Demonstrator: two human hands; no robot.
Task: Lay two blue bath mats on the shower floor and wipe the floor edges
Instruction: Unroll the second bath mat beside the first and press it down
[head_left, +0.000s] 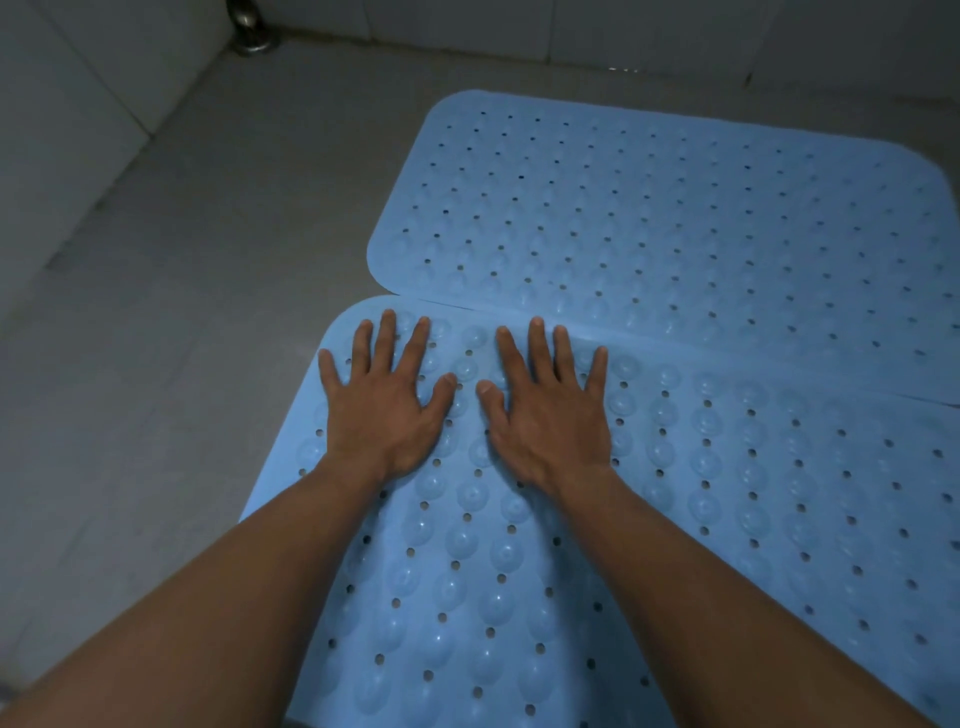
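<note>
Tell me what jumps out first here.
Two blue mats fill the view: the far mat lies near the back wall, and the near mat meets its front edge. The left hand and right hand press flat, fingers spread, on the near mat's far left corner. Grey floor shows at left.

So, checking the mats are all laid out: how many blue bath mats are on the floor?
2. The near mat lies under both flat hands, the left hand and right hand; the far mat lies beyond it toward the wall, their edges meeting. Neither is fully in frame.
</note>
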